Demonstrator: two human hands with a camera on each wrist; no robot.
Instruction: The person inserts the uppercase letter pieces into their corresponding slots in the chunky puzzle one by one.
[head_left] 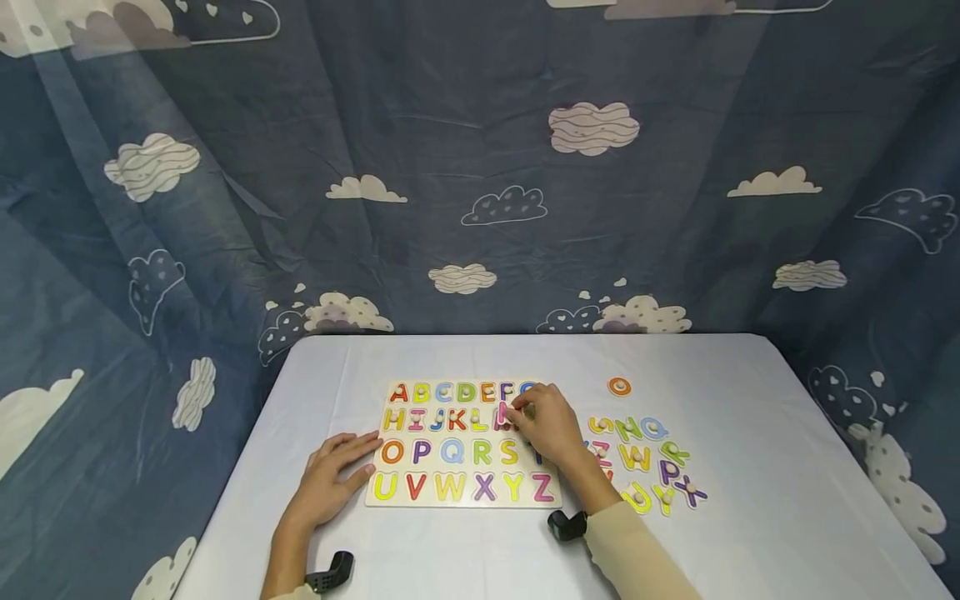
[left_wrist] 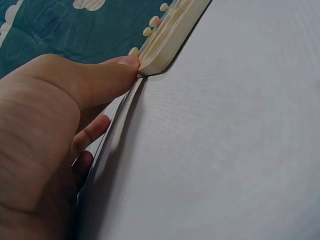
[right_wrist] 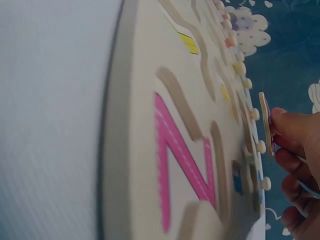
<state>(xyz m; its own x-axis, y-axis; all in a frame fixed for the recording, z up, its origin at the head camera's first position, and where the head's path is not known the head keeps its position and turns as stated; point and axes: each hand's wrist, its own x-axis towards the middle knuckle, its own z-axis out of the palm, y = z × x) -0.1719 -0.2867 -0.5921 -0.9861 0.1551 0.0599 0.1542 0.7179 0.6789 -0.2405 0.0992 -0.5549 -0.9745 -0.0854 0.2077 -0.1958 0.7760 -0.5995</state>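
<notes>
A wooden alphabet puzzle board (head_left: 442, 497) lies on the white table. My right hand (head_left: 547, 421) is over the board's right side in the head view and pinches a pink letter piece (head_left: 503, 415) just right of the yellow-green L. The right wrist view shows this piece (right_wrist: 267, 125) on edge between thumb and fingers, above the board surface. Part of the board's right side is hidden under the hand. My left hand (head_left: 327, 475) rests at the board's left edge with fingers extended, its thumb (left_wrist: 117, 75) touching a corner in the left wrist view.
Loose knobbed letters lie right of the board, among them a purple P (head_left: 668, 472), a yellow W (head_left: 635, 457) and a purple X (head_left: 690, 492). An orange O (head_left: 619, 387) lies apart behind them. A cloud-patterned curtain (head_left: 480, 250) surrounds the table.
</notes>
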